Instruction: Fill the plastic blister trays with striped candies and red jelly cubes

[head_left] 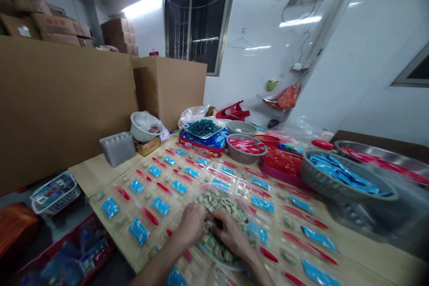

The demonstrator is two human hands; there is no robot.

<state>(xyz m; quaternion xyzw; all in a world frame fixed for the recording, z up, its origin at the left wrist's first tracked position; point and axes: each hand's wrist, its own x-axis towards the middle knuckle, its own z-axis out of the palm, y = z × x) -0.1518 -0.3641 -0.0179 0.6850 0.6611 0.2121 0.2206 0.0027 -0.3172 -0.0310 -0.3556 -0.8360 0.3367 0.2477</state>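
Observation:
A round clear tub full of small tan-and-green striped blocks stands on the table in front of me. My left hand is at the tub's left side, its fingers curled in at the blocks. Over the middle of the tub, my right hand has its fingers bent down among the blocks. What either hand holds is hidden or too small to make out. Around the tub lie rows of clear plastic trays, many with a blue packet, a red pen-like stick and a small block.
Behind the rows stand a grey basket of red-and-white pieces, a grey basket of blue packets, and a tray of dark teal pieces. A grey divided box sits at the left edge. Cardboard panels rise beyond it.

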